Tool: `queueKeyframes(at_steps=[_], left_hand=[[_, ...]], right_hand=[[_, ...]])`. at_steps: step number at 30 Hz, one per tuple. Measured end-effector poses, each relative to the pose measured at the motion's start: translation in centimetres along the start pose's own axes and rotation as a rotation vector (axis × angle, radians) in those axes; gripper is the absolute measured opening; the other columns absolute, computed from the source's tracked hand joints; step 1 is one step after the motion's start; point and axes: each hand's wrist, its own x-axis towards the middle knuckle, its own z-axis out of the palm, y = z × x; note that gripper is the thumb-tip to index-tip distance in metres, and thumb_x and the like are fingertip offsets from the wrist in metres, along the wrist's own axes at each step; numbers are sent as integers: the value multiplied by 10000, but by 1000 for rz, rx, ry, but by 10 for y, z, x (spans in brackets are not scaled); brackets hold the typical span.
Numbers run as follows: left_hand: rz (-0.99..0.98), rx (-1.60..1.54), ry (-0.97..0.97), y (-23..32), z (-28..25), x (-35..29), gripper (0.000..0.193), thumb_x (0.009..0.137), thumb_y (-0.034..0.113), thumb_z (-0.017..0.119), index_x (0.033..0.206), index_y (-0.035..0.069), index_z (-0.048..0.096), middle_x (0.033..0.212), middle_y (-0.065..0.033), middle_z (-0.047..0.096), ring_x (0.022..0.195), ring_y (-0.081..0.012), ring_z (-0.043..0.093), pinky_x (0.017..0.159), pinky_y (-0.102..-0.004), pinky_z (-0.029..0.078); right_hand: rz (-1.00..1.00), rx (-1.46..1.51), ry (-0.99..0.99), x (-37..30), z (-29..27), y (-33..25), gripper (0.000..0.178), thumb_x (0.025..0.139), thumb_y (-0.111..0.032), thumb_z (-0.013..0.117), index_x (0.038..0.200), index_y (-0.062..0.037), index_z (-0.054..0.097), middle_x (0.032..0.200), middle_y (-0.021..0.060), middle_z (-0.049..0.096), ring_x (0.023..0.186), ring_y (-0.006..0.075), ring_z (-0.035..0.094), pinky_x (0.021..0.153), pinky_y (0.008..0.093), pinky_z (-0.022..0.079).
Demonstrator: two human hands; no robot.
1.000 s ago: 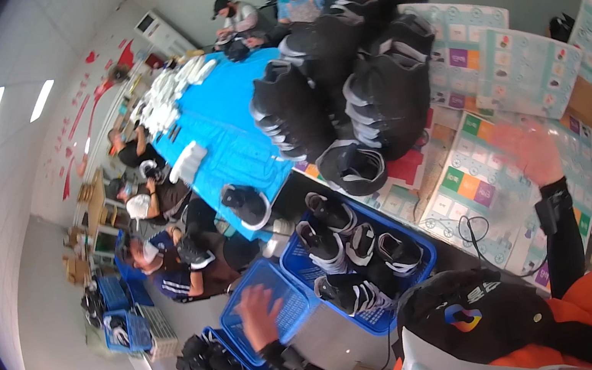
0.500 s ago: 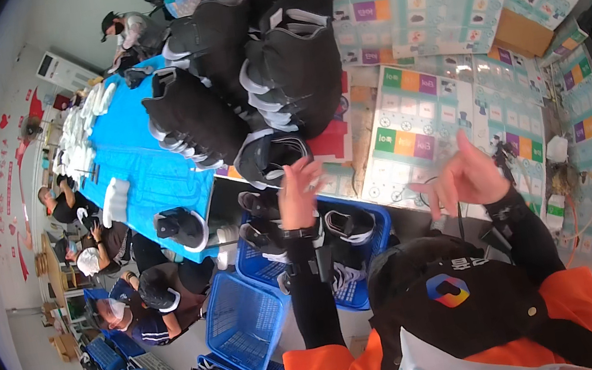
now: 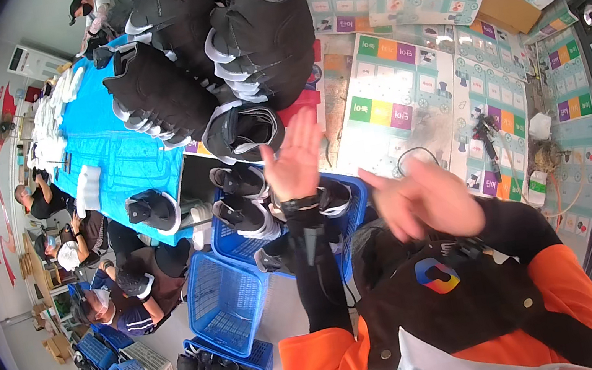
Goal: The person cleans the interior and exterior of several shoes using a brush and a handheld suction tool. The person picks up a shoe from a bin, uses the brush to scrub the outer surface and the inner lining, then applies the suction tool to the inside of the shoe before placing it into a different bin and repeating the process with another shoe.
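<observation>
My left hand [image 3: 297,160] is raised palm up with fingers stretched, holding nothing. In the picture it overlaps the edge of a black shoe with a light sole [image 3: 245,132] at the table's near edge; I cannot tell whether they touch. Below this hand stands a blue basket [image 3: 363,209] holding several black-and-white shoes [image 3: 243,215]. My right hand [image 3: 422,200], slightly blurred, hovers in front of my dark apron [image 3: 401,308] with its fingers extended and nothing seen in it. A black wrist strap [image 3: 301,205] sits on my left wrist.
Tall stacks of black shoes [image 3: 262,43] rise beyond my left hand. Printed boards [image 3: 399,103] cover the worktop at right, with a small black stand [image 3: 488,135] on it. An empty blue basket [image 3: 227,300] stands at left. Co-workers [image 3: 110,303] sit along the blue-covered table [image 3: 115,144].
My left hand has risen and turned its palm up, fingers straighter. My right hand has moved left, closer to my body. The whole view has shifted, so the table things appear farther left and higher.
</observation>
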Motion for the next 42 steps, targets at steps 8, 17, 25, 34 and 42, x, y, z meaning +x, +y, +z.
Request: queueKeyframes(at_steps=[8,17,25,34,42], left_hand=[[502,1220,343,52,-69,-7,554,1025,335,615,1402,-36,450,1346,-189,576,1198,-309,605,1021,-434,507],[688,3200,367,70,-55,48,238,805,276,787,948,136,659,1049,-86,652,1004,-313,575,850,-428,423],[614,3009,247,101,-61,50,175,906,201,698,979,105,571,877,-125,699,821,-372,680,728,-494,483],[865,2834,533,102,59,8,136,966,125,628,1034,46,541,922,-205,705,855,-459,673,698,-526,515],[499,2200,137,41,150,-85,157,1001,65,630,1127,2,561,947,-63,591,863,-120,558,788,-259,459]], right_hand=[[289,-154,393,-130,-154,106,747,1091,-486,316,528,-40,520,532,63,553,514,193,533,1228,435,281],[623,-853,283,-176,-221,207,536,971,-437,629,1384,-97,621,1458,194,562,1353,344,505,1148,401,377],[1555,-309,144,-260,-261,329,364,986,-365,552,1000,-49,733,983,119,772,919,323,733,782,442,560],[605,-1231,316,-201,-280,303,361,957,-386,602,1002,-53,735,941,159,725,959,316,700,830,428,544],[-175,-1102,302,-37,-128,95,785,828,-262,832,1501,-97,463,1518,156,445,1391,358,447,1149,427,399]])
